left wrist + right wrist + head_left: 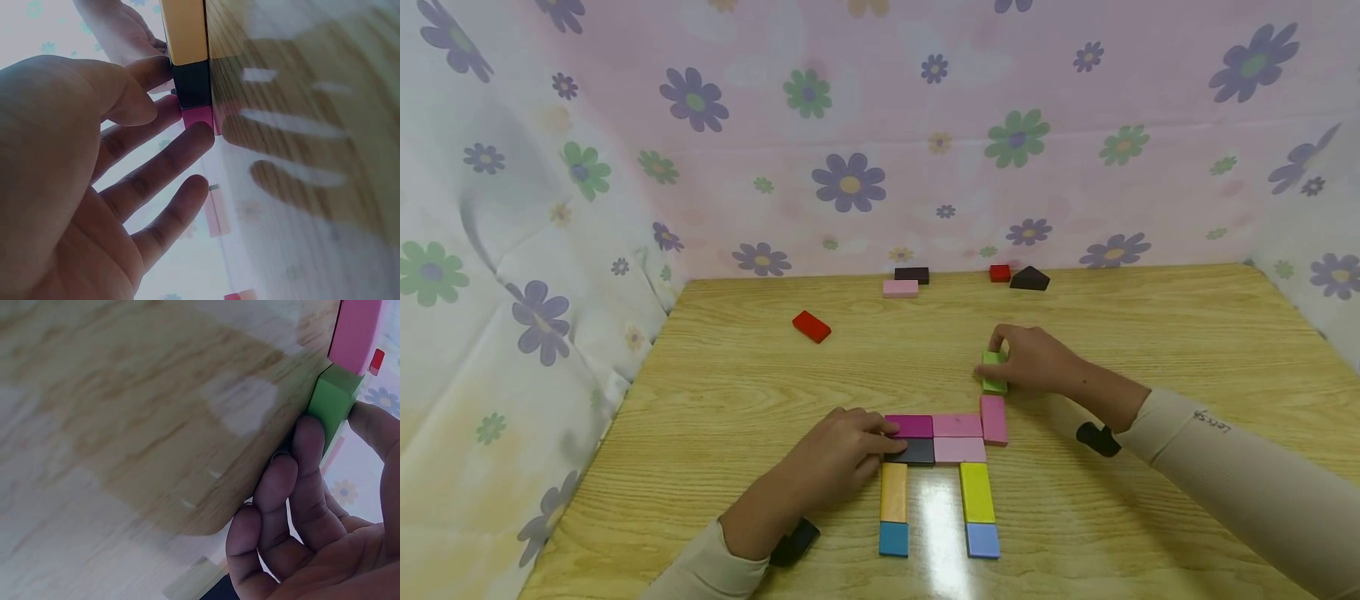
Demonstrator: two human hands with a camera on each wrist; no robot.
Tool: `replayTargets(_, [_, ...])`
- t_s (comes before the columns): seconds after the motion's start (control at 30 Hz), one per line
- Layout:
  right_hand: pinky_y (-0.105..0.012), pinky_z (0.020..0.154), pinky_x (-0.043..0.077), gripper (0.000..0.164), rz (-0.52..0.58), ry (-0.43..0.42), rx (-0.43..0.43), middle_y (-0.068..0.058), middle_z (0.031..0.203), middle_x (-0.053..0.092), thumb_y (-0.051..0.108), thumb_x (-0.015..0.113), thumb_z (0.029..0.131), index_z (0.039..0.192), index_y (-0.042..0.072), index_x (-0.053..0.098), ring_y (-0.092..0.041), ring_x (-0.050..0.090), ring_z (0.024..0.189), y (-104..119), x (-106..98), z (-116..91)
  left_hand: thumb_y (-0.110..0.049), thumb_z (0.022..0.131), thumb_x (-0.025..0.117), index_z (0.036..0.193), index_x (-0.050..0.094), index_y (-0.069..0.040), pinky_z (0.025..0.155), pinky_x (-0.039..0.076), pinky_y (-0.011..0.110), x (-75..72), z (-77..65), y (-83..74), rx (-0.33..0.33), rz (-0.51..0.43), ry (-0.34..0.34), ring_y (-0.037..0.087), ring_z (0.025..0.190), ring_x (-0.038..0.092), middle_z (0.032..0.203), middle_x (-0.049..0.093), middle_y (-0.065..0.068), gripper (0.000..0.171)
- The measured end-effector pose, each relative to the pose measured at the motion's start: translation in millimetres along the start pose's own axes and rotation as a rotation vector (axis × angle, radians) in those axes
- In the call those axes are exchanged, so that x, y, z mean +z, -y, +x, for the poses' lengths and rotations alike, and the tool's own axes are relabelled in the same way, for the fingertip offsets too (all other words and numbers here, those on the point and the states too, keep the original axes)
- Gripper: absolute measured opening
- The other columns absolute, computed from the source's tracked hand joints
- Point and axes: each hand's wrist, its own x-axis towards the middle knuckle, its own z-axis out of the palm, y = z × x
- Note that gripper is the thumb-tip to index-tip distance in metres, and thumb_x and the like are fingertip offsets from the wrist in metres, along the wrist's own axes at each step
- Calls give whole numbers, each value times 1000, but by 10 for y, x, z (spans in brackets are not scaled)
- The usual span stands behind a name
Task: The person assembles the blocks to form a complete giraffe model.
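My right hand (1037, 360) pinches a green block (995, 386) between thumb and fingers, at the far end of an upright pink block (994, 421). In the right wrist view the green block (335, 394) meets the pink one end to end. My left hand (842, 450) rests its fingertips on a magenta block (916, 426) and a black block (921, 452), fingers fairly straight. Two light pink blocks (958, 450) adjoin these. Below stand two columns: an orange block (894, 492) over a teal one (893, 539), and a yellow block (977, 493) over a light blue one (982, 540).
A red block (812, 327) lies farther back on the wooden table (722, 383). Along the back edge are a black block (913, 275), a pink block (900, 289), a small red block (1000, 273) and a black triangular block (1030, 279). Flowered cloth (895, 100) encloses the table's back and sides.
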Motion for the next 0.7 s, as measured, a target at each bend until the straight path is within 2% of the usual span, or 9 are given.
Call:
replayTargets(0.2, [-29, 58, 36, 45, 8, 4, -19, -1, 67, 47, 44, 72, 89, 108, 4, 59, -16, 45, 64, -9, 13, -12, -11, 97, 58, 121, 75, -23, 100, 51, 40, 0, 3, -6, -5, -2, 3, 17, 120, 63, 126, 69, -4, 32])
replayTargets(0.57, [-29, 59, 38, 43, 11, 14, -28, -3, 70, 52, 42, 72, 89, 107, 5, 59, -16, 47, 66, -11, 8, -12, -11, 97, 58, 121, 75, -23, 100, 51, 40, 6, 2, -2, -4, 2, 1, 16, 119, 63, 125, 69, -4, 31])
replayTargets(0.7, [-29, 61, 39, 44, 10, 22, -25, -3, 71, 55, 45, 65, 94, 109, 5, 59, -16, 49, 66, -4, -13, -5, -11, 97, 59, 121, 75, -23, 100, 51, 39, 5, -2, -3, -3, 3, 2, 16, 118, 63, 125, 69, -4, 31])
